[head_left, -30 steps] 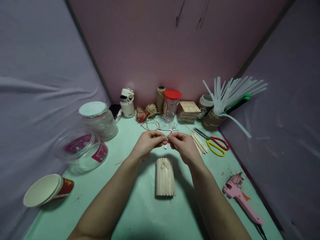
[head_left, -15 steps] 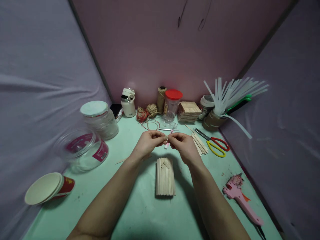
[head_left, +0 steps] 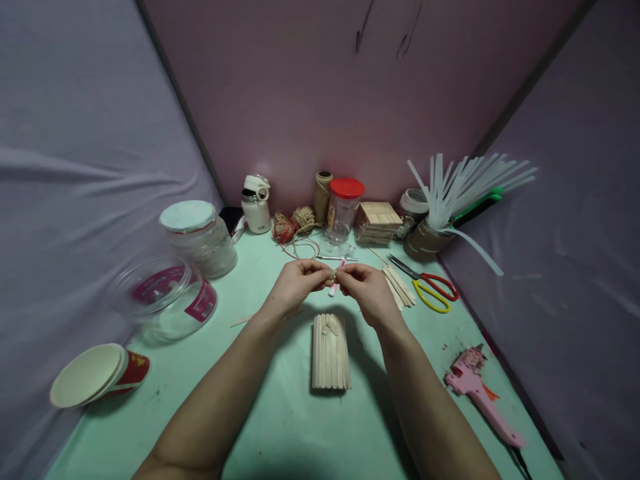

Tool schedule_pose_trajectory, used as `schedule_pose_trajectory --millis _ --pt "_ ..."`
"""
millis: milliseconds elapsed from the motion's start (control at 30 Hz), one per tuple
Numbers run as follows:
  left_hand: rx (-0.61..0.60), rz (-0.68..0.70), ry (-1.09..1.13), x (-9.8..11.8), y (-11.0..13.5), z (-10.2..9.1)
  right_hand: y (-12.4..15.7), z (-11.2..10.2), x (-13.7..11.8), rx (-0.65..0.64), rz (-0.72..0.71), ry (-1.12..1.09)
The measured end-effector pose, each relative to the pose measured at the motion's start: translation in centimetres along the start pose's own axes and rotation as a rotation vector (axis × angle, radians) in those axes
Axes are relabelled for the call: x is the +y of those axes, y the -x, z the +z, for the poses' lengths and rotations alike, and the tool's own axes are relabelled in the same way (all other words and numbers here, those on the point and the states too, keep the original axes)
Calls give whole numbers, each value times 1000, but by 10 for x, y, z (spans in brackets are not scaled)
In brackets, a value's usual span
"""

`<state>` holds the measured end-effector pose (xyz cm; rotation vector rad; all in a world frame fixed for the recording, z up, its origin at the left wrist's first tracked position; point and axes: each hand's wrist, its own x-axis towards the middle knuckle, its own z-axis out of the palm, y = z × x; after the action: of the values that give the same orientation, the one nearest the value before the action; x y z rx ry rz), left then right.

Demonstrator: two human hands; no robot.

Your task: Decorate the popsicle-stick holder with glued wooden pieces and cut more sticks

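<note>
My left hand [head_left: 300,285] and my right hand [head_left: 364,285] meet above the middle of the table, thumbs and index fingers pinched. Between the fingertips is a tiny pale piece [head_left: 333,274], too small to name and mostly covered by the fingers. Just below the hands lies a block of craft sticks [head_left: 331,360], its sticks side by side, with small pale petal-like pieces [head_left: 330,329] near its far end. Behind the fingertips a pink and white stick-like tool [head_left: 333,290] is partly hidden. More loose craft sticks [head_left: 399,287] lie beside my right hand.
Scissors [head_left: 433,291] and a pink glue gun [head_left: 483,397] lie at right. Glue sticks stand in a brown holder [head_left: 425,240]. Twine balls [head_left: 295,225], a red-lidded jar [head_left: 346,207] and stacked sticks [head_left: 377,223] line the back. Plastic jars [head_left: 200,240] and paper cups [head_left: 100,377] stand left.
Almost nothing differs. Both hands keep their pinch over the same spot, and the whole view has shifted very slightly.
</note>
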<state>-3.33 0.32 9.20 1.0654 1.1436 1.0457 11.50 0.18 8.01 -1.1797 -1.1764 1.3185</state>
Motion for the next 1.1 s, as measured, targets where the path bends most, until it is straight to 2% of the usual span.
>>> schedule_pose_trajectory --millis 833,967,1100 --pt "-22 -26 19 -3 -1 1 1 -1 3 1 -3 35" --pt "-69 -78 52 -4 0 5 13 -16 7 28 9 99" --pt "-85 -116 67 -6 0 6 36 -49 24 73 58 258"
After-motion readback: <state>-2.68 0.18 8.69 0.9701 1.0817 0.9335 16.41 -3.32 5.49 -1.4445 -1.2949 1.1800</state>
